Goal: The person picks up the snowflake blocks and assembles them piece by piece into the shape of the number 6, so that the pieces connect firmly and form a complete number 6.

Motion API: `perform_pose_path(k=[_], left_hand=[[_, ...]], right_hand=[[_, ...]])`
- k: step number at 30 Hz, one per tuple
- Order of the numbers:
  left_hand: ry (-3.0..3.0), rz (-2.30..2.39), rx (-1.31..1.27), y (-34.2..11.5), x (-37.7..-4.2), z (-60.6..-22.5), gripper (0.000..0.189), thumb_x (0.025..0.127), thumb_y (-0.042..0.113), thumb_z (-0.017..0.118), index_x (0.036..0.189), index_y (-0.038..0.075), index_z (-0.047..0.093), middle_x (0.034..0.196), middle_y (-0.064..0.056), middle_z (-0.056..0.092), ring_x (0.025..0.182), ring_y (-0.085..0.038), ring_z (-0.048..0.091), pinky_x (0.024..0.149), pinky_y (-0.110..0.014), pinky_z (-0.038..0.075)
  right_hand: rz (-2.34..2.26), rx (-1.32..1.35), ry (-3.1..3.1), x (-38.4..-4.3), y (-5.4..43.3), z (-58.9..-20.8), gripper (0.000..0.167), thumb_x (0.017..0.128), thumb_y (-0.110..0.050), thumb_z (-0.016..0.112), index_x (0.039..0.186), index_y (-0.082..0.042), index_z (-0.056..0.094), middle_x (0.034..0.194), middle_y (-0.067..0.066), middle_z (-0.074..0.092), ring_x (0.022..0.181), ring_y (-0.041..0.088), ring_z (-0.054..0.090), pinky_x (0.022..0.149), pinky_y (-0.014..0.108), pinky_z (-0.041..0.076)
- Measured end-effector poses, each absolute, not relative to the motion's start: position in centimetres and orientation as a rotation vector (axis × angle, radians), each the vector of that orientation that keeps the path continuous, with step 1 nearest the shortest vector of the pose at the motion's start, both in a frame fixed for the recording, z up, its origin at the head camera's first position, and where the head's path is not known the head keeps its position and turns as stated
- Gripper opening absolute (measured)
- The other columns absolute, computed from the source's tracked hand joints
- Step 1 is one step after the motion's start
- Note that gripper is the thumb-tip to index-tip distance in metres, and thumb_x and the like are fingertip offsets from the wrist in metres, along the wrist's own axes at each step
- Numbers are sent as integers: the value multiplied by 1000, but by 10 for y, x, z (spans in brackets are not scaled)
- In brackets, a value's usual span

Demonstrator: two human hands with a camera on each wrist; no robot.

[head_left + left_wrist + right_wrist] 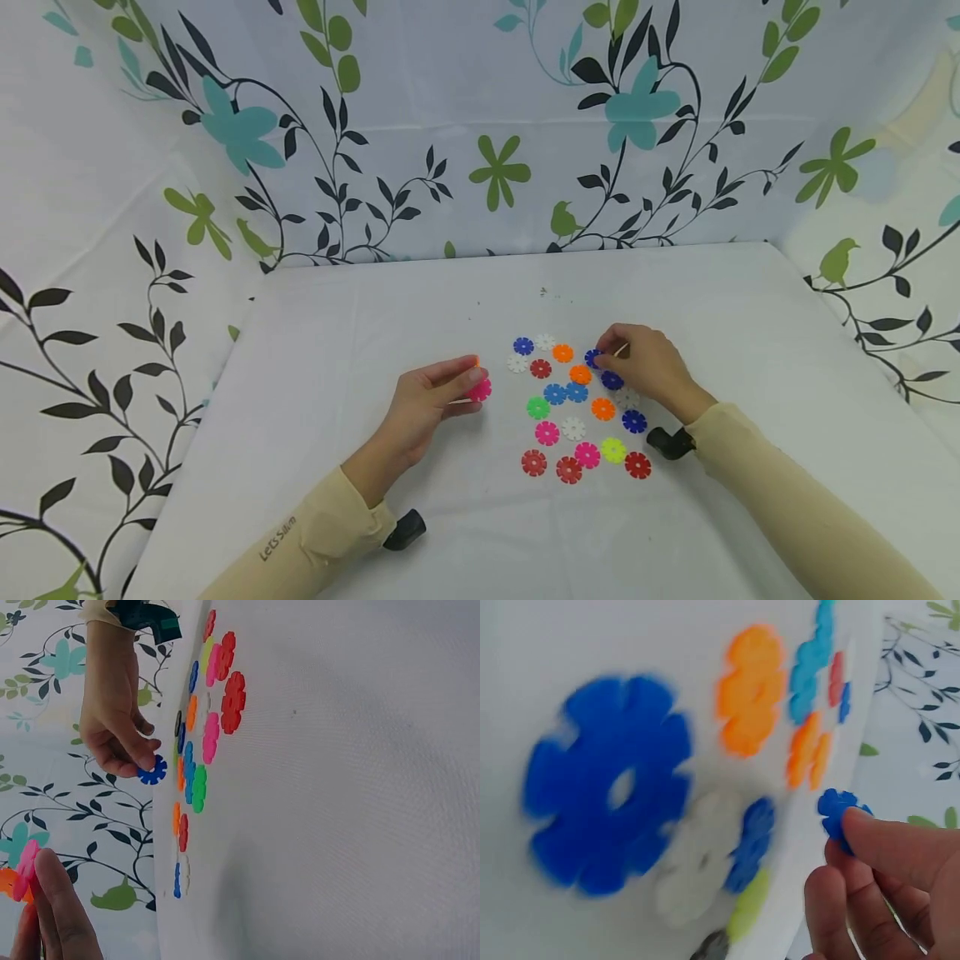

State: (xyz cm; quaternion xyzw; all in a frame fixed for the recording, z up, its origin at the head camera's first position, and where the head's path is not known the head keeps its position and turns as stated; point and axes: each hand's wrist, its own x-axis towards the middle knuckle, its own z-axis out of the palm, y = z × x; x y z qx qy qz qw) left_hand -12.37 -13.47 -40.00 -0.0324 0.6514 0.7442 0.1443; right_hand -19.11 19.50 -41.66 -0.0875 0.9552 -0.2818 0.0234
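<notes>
My left hand [431,400] is raised at the left of the scattered discs. Between its thumb and fingers it pinches a pink notched plastic disc [481,389]; an orange disc [9,882] sits against the pink one, partly hidden by it. Across the group, my right hand [648,362] pinches a dark blue notched disc [834,804] between thumb and fingertips. In the left wrist view this blue disc [152,770] hangs below the fingertips, above the table's edge. Under the right hand lie another dark blue disc [612,381] and a white disc [627,400], partly covered.
Several more flower-like discs lie on the white table [337,333]: red [534,462], green [537,407], light blue [555,394], orange [603,409], yellow [613,451] and white [573,429]. A leaf-patterned cloth [420,108] hangs behind the table. Black wrist mounts [405,530] stick out from both sleeves.
</notes>
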Motion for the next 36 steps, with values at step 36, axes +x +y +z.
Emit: perform_pose_path(k=[36], left_hand=[[1765,2009,5,-125,-119,-399,41,94,21,75,130,4,68,127,-11,67,108,-24,68,89,-37,56]], right_hand=[[-1596,-590,2477,-159,109,-363,21,92,-22,77,109,-10,72,90,2,75,82,17,73,80,36,59]])
